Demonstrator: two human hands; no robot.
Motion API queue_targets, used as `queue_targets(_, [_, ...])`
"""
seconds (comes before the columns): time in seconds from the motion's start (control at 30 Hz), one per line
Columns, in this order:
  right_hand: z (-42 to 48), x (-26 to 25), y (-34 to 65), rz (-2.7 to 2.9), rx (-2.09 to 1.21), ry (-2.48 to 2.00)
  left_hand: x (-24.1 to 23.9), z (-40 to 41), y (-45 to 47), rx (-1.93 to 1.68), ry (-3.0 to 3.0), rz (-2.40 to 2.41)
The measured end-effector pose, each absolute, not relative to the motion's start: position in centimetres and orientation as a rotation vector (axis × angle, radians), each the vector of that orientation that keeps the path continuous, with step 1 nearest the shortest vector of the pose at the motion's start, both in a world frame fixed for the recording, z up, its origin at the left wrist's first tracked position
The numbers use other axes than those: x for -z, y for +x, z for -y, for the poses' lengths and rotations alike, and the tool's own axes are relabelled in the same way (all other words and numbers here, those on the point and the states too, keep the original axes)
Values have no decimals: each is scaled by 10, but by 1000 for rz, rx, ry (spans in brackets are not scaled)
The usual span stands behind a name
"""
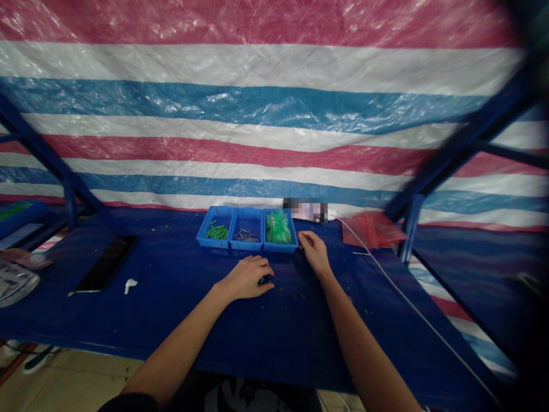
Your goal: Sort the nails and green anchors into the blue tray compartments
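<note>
My left hand (251,277) rests low over the table in front of the bins, fingers curled toward the thumb. A bit of green (263,280) shows in its grip, like the green wall plugs (218,231) in the left blue bin (206,239). The middle blue bin (246,246) contains metal screws (246,236). Small clear bags with green contents (278,229) fill the right blue bin (281,247). Beside that bin's right wall is my right hand (314,250), its fingertips drawn together; whatever they pinch, if anything, is too small to make out.
Behind the right bin a propped phone (306,210) has a white cable (394,283) running rightward. Red plastic bags (375,230) lie at right. On the left are a dark phone (106,264) and a white earbud (130,285). Blue frame bars (454,151) and striped sheeting (257,106) enclose the table.
</note>
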State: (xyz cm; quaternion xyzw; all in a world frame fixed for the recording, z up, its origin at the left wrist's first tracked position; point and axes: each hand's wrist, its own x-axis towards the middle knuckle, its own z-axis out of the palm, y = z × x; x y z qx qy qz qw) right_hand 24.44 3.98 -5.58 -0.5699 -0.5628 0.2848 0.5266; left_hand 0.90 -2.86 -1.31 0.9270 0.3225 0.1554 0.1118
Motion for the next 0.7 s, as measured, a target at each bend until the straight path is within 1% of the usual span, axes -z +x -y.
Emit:
queue_targets(0.33, [-42, 62, 247, 1376, -678, -1362, 7, 27, 3, -449, 2686, -913])
queue_targets(0.53, [-40, 57, 245, 1407, -649, -1391, 0, 20, -17, -337, 2593, -945])
queue_targets(0.7, [-40, 57, 244, 1403, -655, -1396, 2, 18, -16, -329, 2560, -915])
